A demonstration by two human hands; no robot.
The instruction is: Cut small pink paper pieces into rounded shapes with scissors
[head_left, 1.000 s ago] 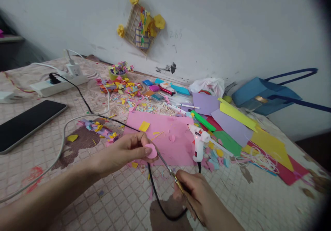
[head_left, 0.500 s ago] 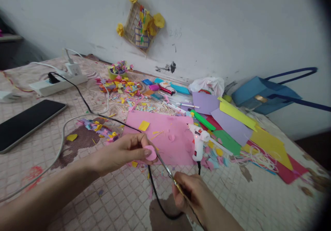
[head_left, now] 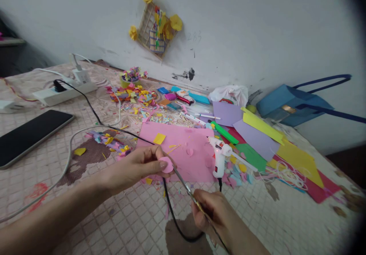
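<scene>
Between the thumb and fingers of my left hand (head_left: 144, 164) is a small rounded piece of pink paper (head_left: 167, 164). My right hand (head_left: 213, 213) is closed round the gold handles of a pair of scissors (head_left: 183, 182). Their silver blades point up and left, with the tip at the right edge of the pink piece. Behind both hands lies a larger pink sheet (head_left: 197, 167), with a yellow paper square (head_left: 159, 138) and thin yellow strips on it. A white glue gun (head_left: 219, 159) lies at the sheet's right edge.
A black cord (head_left: 177, 224) loops under my hands. To the left are a phone (head_left: 34, 137) and a power strip (head_left: 67, 95). Paper scraps (head_left: 128, 95) are heaped at the back; coloured sheets (head_left: 257, 140) and a blue bag (head_left: 291, 104) are at the right.
The pink piece has turned slightly in my left fingers. The scissors and my right hand have shifted a little, and the blade tip now sits at the piece's right edge.
</scene>
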